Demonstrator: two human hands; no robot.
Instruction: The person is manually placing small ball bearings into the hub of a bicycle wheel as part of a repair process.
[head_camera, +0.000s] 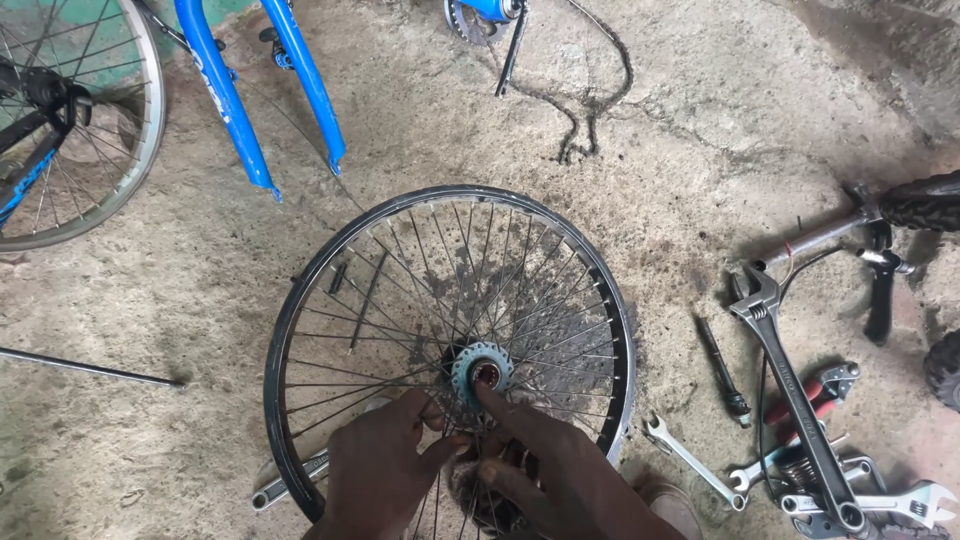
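Bare bicycle wheel (450, 345) lying flat on a concrete floor (700, 130), viewed from above; all positions are given relative to this wheel. Far left: a second spoked wheel (70, 120), and lower down a thin steel rod (90, 368). Upper left: the blue fork legs (262, 90) of a bicycle frame. Above: a loose drive chain (590, 100). Centre: the hub and its sprocket (482, 372). Left hand (385, 470), at the wheel's near rim, has its fingers curled together around spokes beside the hub, steadying the wheel. Right hand (555, 470) extends its index finger, tip pressed at the hub's centre bore; its other fingers are loosely bent and clasp nothing visible. Judged step: seating or checking a part in the hub bore. The next move probably calls for steady downward pressure while the wheel is held fast. Right: a small open-ended spanner (690, 460), a dark axle (724, 372), a large pipe wrench (795, 400) and a handlebar with brake lever (860, 250).
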